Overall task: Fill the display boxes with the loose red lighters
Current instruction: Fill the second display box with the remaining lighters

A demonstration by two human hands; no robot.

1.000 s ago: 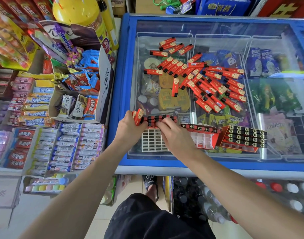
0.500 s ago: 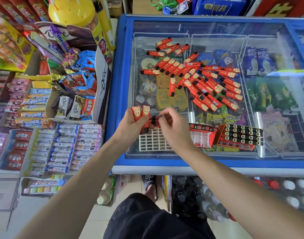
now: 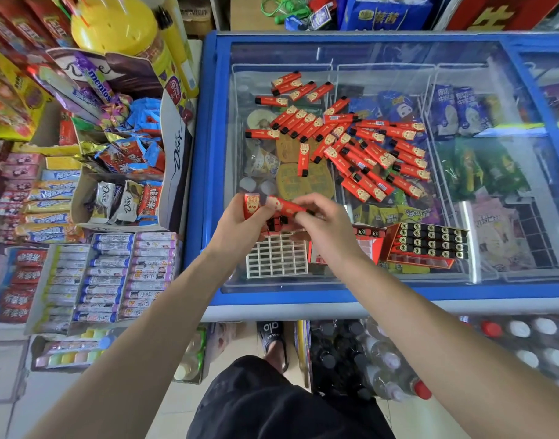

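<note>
Above white tray [image 3: 276, 259], both hands [image 3: 240, 224] [image 3: 327, 229] gripping red lighters [image 3: 284, 206].

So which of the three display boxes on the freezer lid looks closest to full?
The rightmost red display box: black lighter tops fill nearly every row. The white grid box shows mostly empty cells, and the middle box holds one row.

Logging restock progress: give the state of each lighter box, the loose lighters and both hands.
White grid box: mostly empty, one far row filled.
Middle red box: partly filled.
Right red box: nearly full.
Loose lighters: scattered on freezer lid.
Left hand: grips lighters.
Right hand: pinches one lighter.
</note>
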